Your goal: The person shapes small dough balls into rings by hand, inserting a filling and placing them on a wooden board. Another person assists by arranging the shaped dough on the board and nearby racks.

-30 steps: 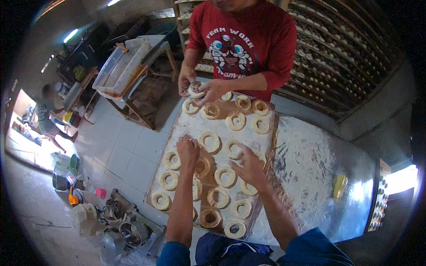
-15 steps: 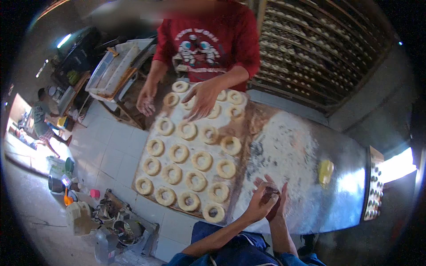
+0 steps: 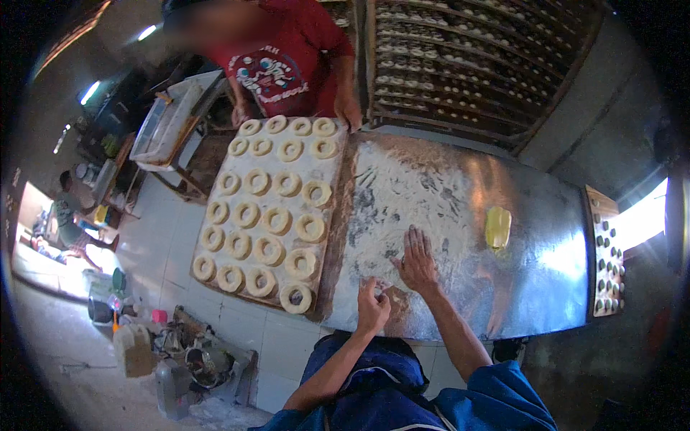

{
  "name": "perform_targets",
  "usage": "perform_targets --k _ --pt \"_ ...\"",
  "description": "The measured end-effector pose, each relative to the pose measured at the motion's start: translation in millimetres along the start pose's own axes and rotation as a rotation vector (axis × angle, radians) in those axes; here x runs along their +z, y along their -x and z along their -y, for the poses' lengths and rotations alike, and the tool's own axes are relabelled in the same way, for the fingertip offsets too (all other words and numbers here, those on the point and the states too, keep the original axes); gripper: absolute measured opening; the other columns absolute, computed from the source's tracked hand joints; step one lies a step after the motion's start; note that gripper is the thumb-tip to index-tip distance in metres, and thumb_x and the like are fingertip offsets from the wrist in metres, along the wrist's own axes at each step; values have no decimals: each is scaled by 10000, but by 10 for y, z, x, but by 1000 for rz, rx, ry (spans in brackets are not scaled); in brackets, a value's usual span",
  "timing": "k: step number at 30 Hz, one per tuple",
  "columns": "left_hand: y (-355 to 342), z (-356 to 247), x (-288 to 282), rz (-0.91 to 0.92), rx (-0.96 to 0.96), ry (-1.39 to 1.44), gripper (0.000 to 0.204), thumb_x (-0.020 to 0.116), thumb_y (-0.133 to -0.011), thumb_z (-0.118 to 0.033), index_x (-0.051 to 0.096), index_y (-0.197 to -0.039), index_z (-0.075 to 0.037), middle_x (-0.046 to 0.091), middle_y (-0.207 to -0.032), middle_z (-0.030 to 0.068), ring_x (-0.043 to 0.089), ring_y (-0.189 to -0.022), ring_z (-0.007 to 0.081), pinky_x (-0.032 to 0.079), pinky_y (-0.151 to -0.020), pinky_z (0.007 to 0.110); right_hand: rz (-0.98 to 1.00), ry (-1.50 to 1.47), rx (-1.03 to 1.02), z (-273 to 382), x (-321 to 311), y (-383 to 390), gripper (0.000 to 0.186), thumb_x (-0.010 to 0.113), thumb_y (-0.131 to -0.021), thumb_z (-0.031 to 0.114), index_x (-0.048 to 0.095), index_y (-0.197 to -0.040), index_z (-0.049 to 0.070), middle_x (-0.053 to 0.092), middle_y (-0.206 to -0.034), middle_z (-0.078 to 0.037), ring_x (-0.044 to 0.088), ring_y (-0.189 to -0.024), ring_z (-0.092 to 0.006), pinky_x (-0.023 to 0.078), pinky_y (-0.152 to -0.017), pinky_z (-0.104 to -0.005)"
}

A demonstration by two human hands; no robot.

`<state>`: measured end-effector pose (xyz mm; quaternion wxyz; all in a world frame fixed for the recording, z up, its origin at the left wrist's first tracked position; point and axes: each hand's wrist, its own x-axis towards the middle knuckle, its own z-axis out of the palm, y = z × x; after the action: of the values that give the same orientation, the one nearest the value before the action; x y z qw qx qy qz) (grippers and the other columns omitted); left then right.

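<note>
My right hand [image 3: 415, 260] lies flat, fingers spread, on the floured metal table [image 3: 460, 194]. My left hand [image 3: 372, 307] is curled into a loose fist at the table's near edge, just left of the right hand; I cannot make out anything in it. To the left, a wooden board [image 3: 332, 237] carries several raw dough rings [image 3: 277, 220] in rows. A person in a red shirt stands at the far end with one hand [image 3: 350, 115] on the board's far right corner and the other hand [image 3: 239, 115] at its far left corner.
A yellow lump [image 3: 497, 226] rests on the table to the right. A small board [image 3: 602, 251] with dark pieces sits at the far right. Racks of trays [image 3: 460, 65] fill the back wall. Jugs and pots [image 3: 165, 359] clutter the tiled floor at lower left.
My hands have left the dough rings on the board and moved right onto the floured table. The other person's hands moved from the rings to the board's far corners.
</note>
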<state>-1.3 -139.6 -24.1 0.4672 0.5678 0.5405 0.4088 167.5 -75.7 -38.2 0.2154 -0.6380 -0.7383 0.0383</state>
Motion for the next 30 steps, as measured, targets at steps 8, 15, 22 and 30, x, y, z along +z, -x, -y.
perform_targets --k 8,15,22,30 --pt "-309 -213 229 -6 -25 646 354 550 -774 3 520 -1127 -19 591 -1086 84 565 -1045 226 447 -899 340 -125 -1241 375 351 -268 118 714 266 -1013 520 233 -1502 0 194 -1571 -211 129 -1468 -358 113 -1182 -452" --pt "-163 -417 485 260 425 29 598 368 -1014 -410 300 -1462 -19 279 -1518 205 204 -1435 358 113 -1175 400 -145 -1894 715 262 -327 -34 992 282 -878 784 312 -1471 -10 314 -1523 -203 316 -1392 -344 230 -1143 -442" --pt "-418 -35 -277 -42 460 -158 522 649 -869 -86 433 -1343 -41 471 -1296 273 467 -1206 440 407 -988 446 -163 -1539 582 721 -100 204 519 441 -996 393 528 -1314 -8 570 -1308 -197 552 -1195 -306 422 -999 -414" --pt "578 437 -1891 -139 123 -248 184 689 -844 -97 617 -1002 -39 634 -745 142 631 -683 315 502 -644 402 100 -359 49 1760 547 434 234 568 -853 57 654 -1067 19 673 -1017 -191 616 -995 -395 454 -945 -470"
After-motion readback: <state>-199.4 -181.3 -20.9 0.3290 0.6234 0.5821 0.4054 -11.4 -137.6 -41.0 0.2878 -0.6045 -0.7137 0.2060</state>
